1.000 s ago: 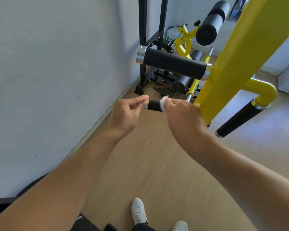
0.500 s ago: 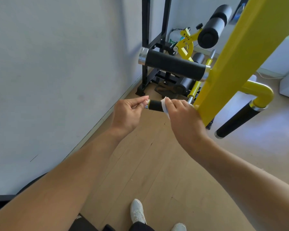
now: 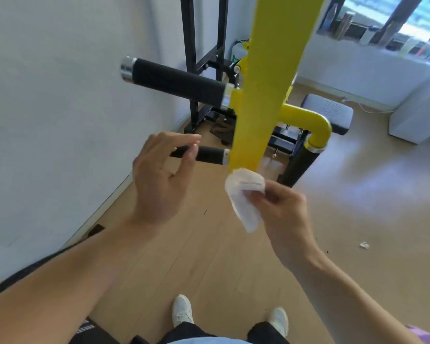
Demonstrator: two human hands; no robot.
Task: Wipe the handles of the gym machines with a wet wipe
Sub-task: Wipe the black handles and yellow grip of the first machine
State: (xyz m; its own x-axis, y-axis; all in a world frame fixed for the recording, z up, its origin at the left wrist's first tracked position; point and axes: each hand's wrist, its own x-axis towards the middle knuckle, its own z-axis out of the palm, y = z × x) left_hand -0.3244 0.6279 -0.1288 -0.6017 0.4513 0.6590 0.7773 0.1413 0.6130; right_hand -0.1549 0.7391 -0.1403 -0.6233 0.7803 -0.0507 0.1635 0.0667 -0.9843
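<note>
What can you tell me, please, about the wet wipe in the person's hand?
The wet wipe is a white, soft, crumpled sheet, folded over itself. The right hand pinches its upper part between fingertips and thumb, and its lower end hangs free. It is just below the yellow post, in mid-air above the wooden floor, touching no handle.

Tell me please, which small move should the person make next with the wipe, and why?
Probably carry the wet wipe, pinched in the right hand, to the angled black handle just beyond it; the left hand hangs open by the small handle.
</note>
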